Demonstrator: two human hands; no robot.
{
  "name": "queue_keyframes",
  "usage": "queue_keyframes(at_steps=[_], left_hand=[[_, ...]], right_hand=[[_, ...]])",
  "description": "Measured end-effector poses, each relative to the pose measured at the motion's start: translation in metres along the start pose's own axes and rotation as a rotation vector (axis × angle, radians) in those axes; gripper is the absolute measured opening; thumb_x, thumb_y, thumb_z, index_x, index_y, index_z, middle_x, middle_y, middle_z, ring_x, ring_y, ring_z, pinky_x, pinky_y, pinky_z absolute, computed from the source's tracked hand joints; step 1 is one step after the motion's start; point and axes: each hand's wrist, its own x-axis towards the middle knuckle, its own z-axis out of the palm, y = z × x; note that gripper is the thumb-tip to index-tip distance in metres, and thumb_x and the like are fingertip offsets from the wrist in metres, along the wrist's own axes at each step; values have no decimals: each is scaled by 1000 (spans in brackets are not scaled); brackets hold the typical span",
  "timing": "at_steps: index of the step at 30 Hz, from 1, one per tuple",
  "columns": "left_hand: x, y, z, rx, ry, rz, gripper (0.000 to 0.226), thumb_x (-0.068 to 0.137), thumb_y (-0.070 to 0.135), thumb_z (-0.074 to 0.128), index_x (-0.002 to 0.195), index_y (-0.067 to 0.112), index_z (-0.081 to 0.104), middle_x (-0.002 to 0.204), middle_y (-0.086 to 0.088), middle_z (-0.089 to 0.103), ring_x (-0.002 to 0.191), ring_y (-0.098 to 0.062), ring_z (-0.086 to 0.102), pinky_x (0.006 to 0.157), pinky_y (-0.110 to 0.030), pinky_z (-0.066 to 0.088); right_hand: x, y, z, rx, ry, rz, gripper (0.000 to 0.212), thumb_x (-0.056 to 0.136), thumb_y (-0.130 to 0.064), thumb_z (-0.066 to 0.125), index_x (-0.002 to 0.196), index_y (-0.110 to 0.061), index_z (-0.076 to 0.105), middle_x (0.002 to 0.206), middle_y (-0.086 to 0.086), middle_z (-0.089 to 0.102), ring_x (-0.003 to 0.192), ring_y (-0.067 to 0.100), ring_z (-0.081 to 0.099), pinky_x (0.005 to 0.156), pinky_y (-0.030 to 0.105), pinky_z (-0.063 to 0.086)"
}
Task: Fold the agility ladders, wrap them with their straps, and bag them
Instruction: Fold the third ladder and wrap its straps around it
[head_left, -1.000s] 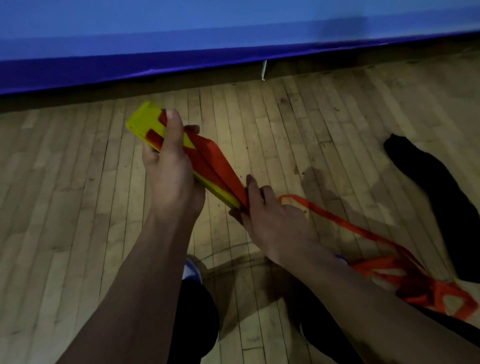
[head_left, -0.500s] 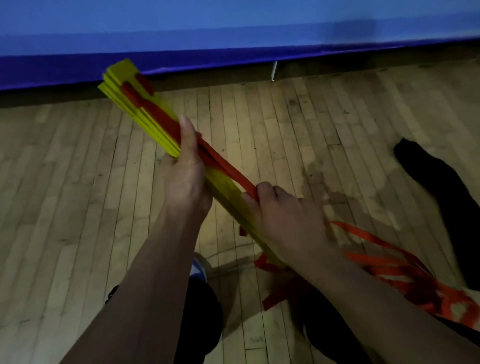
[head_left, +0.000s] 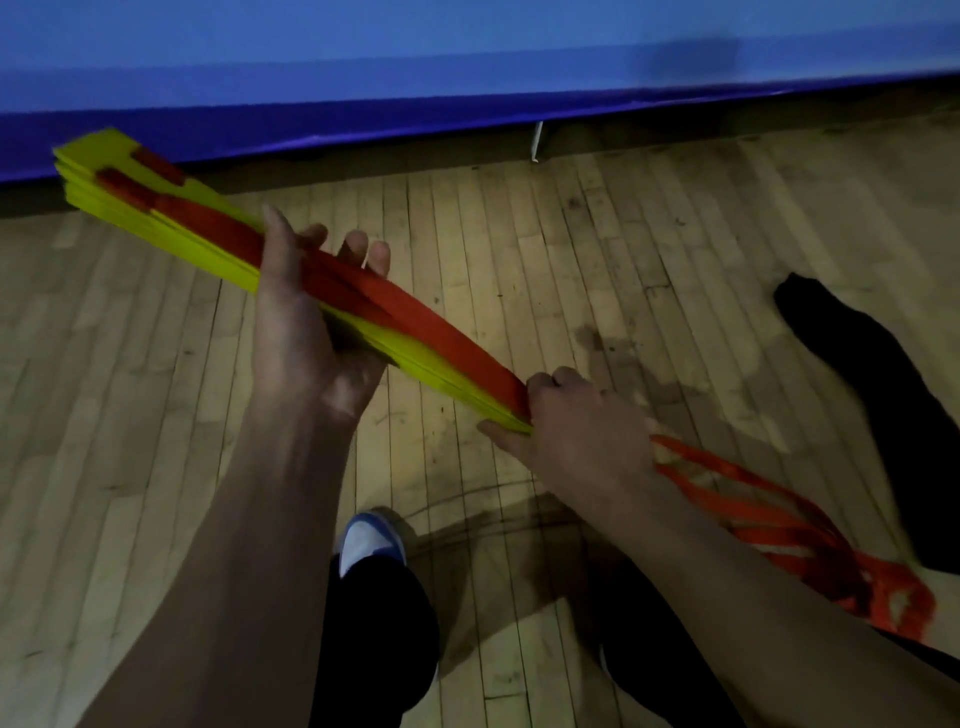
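A folded stack of yellow ladder rungs (head_left: 156, 218) is held above the floor, slanting from upper left to lower right. An orange strap (head_left: 436, 327) runs along its top face. My left hand (head_left: 306, 322) grips the stack at its middle, fingers curled under it and thumb on the near side. My right hand (head_left: 566, 415) grips the stack's near end together with the strap. Loose orange strap (head_left: 810, 540) trails from that hand to a pile on the floor at the right. A black bag (head_left: 878, 384) lies flat on the floor at the right.
A blue padded wall (head_left: 467, 67) runs along the back edge of the wooden floor (head_left: 571, 260). My shoe (head_left: 371, 540) and dark trouser legs are at the bottom centre.
The rung stack has swung flatter and further left. My left hand turned palm-up under its middle. My right hand slid down to the stack's near end.
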Motion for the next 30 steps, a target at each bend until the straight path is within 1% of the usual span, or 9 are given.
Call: queue_keyframes(at_steps=[3, 5, 10, 18, 21, 23, 26, 27, 30], left_hand=[[-10, -25, 9, 204, -108, -48, 40, 93, 44, 57, 121, 15, 50, 107, -5, 66, 99, -25, 68, 94, -41, 48], [-23, -45, 17, 285, -26, -111, 24, 92, 33, 60, 110, 18, 57, 87, 1, 65, 83, -19, 68, 86, -39, 52], [-21, -38, 20, 174, 173, -18, 16, 98, 32, 54, 89, 18, 55, 63, 6, 48, 57, -9, 49, 66, -31, 44], [-11, -12, 5, 87, 37, 66, 17, 98, 29, 55, 110, 17, 58, 78, 3, 58, 65, -10, 56, 67, -30, 47], [-9, -6, 0, 18, 44, 46, 15, 96, 28, 57, 108, 18, 56, 76, 4, 57, 65, -9, 56, 69, -29, 48], [-5, 0, -6, -45, 54, 17, 16, 95, 29, 59, 107, 19, 56, 75, 5, 57, 64, -8, 56, 68, -28, 48], [0, 4, -11, -71, 102, -5, 16, 94, 28, 61, 103, 16, 60, 78, 5, 60, 66, -8, 60, 67, -26, 50], [7, 4, -18, 10, 180, 20, 24, 92, 29, 65, 109, 14, 60, 85, 4, 63, 72, -8, 64, 70, -27, 52], [31, 6, -62, 622, 473, 240, 103, 61, 58, 86, 144, 26, 35, 129, 7, 59, 111, -11, 63, 93, -41, 52]], right_hand=[[2, -3, -5, 62, 100, -6, 55, 89, -75, 40, 97, -23, 57, 81, -7, 46, 80, 17, 61, 63, 29, 38], [2, -5, -7, 89, 138, -11, 51, 85, -77, 45, 88, -26, 47, 76, -7, 48, 72, 16, 56, 62, 28, 39], [-6, -7, 2, 80, 99, -63, 63, 84, -82, 38, 104, -24, 50, 79, -6, 53, 78, 18, 65, 65, 28, 43], [-1, 5, 2, 11, 10, 18, 79, 74, -93, 30, 105, -25, 57, 82, -5, 49, 80, 18, 59, 65, 31, 42], [0, 7, -1, -8, 6, 42, 87, 72, -95, 31, 113, -24, 60, 101, 2, 57, 98, 22, 60, 78, 37, 46], [-1, 8, -4, 12, 13, 6, 81, 78, -89, 37, 121, -24, 57, 119, 4, 53, 115, 24, 53, 89, 40, 45], [-1, 10, -6, 161, -42, -56, 57, 86, -71, 52, 122, -27, 52, 111, -4, 57, 110, 18, 58, 90, 37, 45], [0, 11, -6, 176, -57, -54, 52, 87, -66, 54, 122, -28, 51, 106, -7, 60, 106, 18, 61, 90, 37, 44], [-1, 13, -5, 100, 5, -29, 51, 89, -60, 57, 129, -29, 48, 107, -5, 62, 107, 21, 62, 93, 39, 44]])
